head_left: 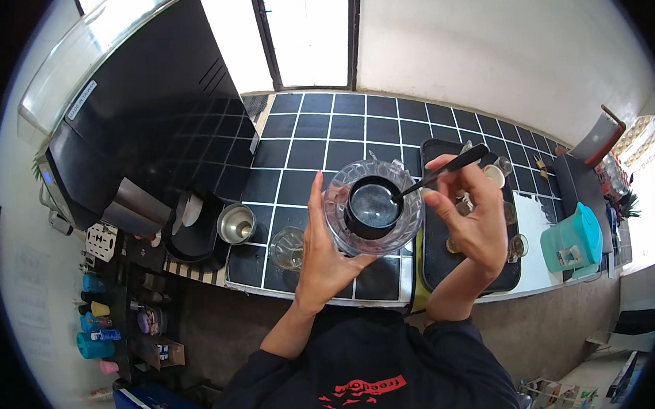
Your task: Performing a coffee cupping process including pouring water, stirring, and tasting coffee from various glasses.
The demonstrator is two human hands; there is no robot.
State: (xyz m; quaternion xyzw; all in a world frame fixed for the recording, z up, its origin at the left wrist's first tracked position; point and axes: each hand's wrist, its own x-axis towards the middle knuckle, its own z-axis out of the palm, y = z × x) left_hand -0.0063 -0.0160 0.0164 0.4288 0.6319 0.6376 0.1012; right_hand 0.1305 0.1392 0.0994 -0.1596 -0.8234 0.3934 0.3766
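Over the counter, my left hand [319, 256] is wrapped around the side of a clear ribbed jar [335, 204], thumb along its near edge. Set within the jar's rim is a round black cup [352, 212] with a cloudy, pale inside. Between thumb and fingers, my right hand [474, 216] pinches a black spoon [443, 172], tilted so that its lower end reaches into the cup. Whether the spoon touches the bottom is hard to see. Just left of my left hand, a clear glass [288, 248] stands on the dark tiles.
A dark tray [438, 269] with several small glasses lies under my right hand. Further right stands a turquoise pitcher [574, 239]. To the left are a metal cup [236, 224], a black pan [190, 240] and a large black machine [159, 117]. Black tiles [324, 128] cover the counter.
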